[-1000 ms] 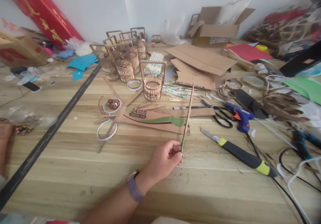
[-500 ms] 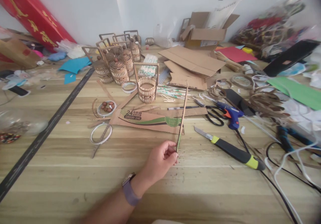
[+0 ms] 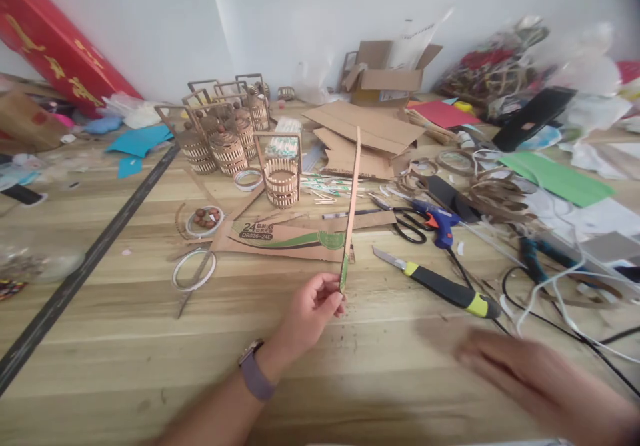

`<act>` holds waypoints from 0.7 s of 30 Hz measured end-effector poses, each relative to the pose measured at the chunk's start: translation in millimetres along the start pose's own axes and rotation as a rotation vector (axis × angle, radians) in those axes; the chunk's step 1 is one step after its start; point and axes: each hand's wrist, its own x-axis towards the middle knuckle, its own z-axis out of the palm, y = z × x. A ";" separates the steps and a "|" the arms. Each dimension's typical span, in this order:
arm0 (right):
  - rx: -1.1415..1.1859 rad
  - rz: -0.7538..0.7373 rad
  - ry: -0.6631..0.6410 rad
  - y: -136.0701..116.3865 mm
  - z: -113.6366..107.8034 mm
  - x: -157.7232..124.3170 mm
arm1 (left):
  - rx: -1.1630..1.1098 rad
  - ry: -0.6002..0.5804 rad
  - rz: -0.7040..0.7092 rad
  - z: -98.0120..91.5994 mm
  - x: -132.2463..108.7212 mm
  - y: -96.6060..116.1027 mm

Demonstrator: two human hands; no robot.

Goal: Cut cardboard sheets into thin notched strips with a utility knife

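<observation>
My left hand pinches the lower end of a thin cardboard strip, which stands nearly upright over the table. Behind the strip lies a flat cardboard piece with printing and a green band. My right hand is smeared by motion at the lower right, above the table, and its fingers cannot be made out. The nearest tool to it is a utility knife with a black and lime handle, blade pointing left. A small basket made of short sticks, with a square handle, stands behind the printed cardboard.
Several finished-looking baskets stand at the back left. Scissors and a blue glue gun lie right of centre, with cables beyond. White tape rings lie at the left. Cardboard sheets and an open box sit behind.
My right hand has come into view from the lower right. The cardboard strip has turned slightly in my left hand, showing more of its flat face. The view has shifted a little to the right.
</observation>
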 end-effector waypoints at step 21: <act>0.010 -0.205 0.099 -37.6 62.9 175.9 | 0.139 0.038 0.087 -0.3 -3.6 9.6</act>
